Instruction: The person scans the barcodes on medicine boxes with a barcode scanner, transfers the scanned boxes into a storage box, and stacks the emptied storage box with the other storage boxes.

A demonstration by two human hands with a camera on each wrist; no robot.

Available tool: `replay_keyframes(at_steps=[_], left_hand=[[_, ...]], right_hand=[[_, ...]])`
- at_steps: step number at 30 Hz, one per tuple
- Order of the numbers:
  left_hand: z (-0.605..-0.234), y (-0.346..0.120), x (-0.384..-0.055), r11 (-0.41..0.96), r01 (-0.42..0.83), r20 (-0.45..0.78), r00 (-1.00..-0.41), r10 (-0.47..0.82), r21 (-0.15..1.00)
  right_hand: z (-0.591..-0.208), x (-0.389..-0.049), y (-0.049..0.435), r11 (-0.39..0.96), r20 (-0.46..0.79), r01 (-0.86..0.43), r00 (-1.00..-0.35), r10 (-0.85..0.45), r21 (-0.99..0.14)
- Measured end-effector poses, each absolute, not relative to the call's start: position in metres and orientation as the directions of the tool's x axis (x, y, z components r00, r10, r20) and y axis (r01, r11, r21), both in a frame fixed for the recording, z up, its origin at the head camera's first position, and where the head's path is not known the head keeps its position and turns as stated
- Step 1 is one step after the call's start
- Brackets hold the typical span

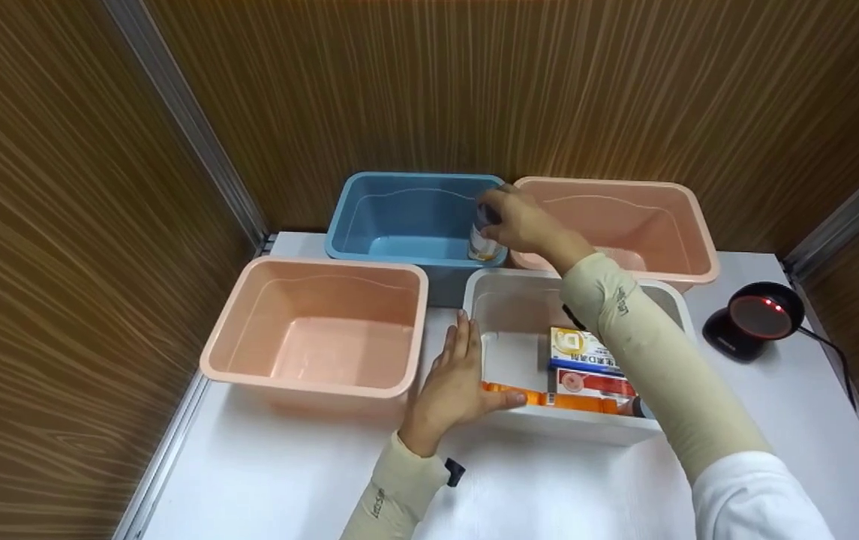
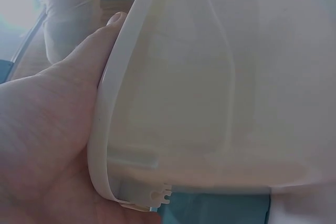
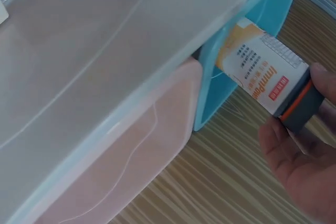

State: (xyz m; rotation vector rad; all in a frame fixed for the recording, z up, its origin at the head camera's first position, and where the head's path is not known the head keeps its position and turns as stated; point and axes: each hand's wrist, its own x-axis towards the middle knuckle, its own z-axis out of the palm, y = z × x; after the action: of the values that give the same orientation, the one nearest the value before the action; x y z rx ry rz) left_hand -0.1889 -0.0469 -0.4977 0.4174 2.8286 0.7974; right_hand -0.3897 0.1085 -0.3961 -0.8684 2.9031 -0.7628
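My right hand (image 1: 525,223) pinches a supplement bottle by its dark cap, at the right end of the blue bin (image 1: 369,259). This bottle (image 3: 262,67) has a white and orange label; in the head view its lower part is inside the bin. Around the left corner of a white basket (image 1: 572,430), my left hand (image 1: 453,390) rests with straight fingers along the side and the thumb over the front rim. Inside that basket lie a white and yellow box (image 1: 575,346), a red and white box (image 1: 593,382) and a long orange package (image 1: 575,403). My right forearm hides part of the basket.
One pink bin (image 1: 314,382) stands left of the basket, another pink bin (image 1: 699,247) at the back right beside the blue one. A black device with red lights (image 1: 763,315) and a cable stands on the right. Wood-patterned walls (image 1: 429,90) enclose the white table (image 1: 249,465).
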Motion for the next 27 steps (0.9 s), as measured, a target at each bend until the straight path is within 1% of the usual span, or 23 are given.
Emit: replay_keyframes(at_steps=[7, 13, 18, 27], left_hand=[[-0.499, -0.049, -0.188, 0.816, 0.198, -0.107, -0.948, 0.301, 0.543], [-0.5, -0.049, -0.189, 0.821, 0.204, -0.099, -0.949, 0.3, 0.534], [-0.5, -0.049, -0.189, 0.812, 0.199, -0.105, -0.947, 0.303, 0.549], [-0.5, -0.053, -0.19, 0.806, 0.215, -0.087, -0.946, 0.312, 0.552]], right_hand=[[-0.407, -0.389, 0.104, 0.718, 0.113, -0.573, -0.806, -0.581, -0.397], [-0.414, -0.388, 0.102, 0.737, 0.09, -0.564, -0.812, -0.576, -0.373], [-0.415, -0.386, 0.102, 0.733, 0.104, -0.578, -0.805, -0.584, -0.36], [-0.4, -0.379, 0.11, 0.749, 0.076, -0.556, -0.818, -0.571, -0.361]])
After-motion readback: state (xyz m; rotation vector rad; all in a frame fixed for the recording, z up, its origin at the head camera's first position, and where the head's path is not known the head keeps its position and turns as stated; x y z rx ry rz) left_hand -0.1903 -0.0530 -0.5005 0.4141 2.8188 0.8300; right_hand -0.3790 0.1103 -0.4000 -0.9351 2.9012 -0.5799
